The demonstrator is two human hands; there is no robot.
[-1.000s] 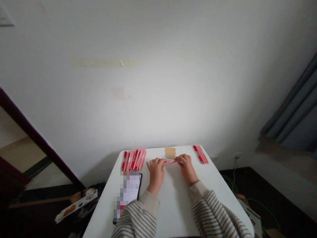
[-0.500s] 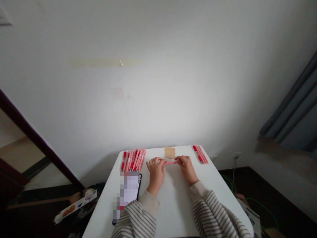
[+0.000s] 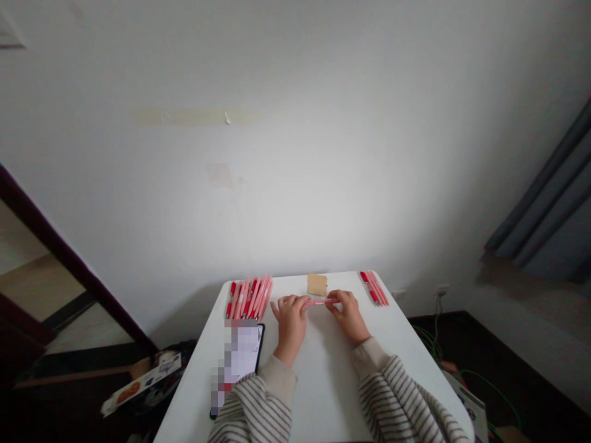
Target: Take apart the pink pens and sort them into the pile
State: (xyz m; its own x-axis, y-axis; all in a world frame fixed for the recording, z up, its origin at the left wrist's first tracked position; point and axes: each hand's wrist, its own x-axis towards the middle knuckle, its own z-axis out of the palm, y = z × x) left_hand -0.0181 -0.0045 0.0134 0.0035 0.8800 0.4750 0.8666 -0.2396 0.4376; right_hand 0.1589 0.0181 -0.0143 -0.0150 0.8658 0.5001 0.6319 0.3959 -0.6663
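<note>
A slim pink pen (image 3: 320, 302) lies crosswise between my two hands, just above the white table (image 3: 323, 381). My left hand (image 3: 292, 320) is closed on its left end, the thumb side toward the middle. At the other end, the fingers of my right hand (image 3: 347, 314) pinch the pen. Just beyond it rests a small tan square (image 3: 317, 284). Several pink and red pens (image 3: 249, 298) lie side by side to the left of my left hand. A smaller row of pink and red pens (image 3: 375, 288) is at the far right corner.
A phone (image 3: 244, 354), partly blurred out, lies left of my left forearm. The white wall (image 3: 295, 154) rises behind the table's far edge. Green cables (image 3: 427, 338) run on the floor to the right, and a box (image 3: 143, 381) sits low on the left.
The pen has shifted slightly between my fingers, and its right end shows more clearly in my right hand. The fingers of that hand have moved a little. The pen rows look unchanged.
</note>
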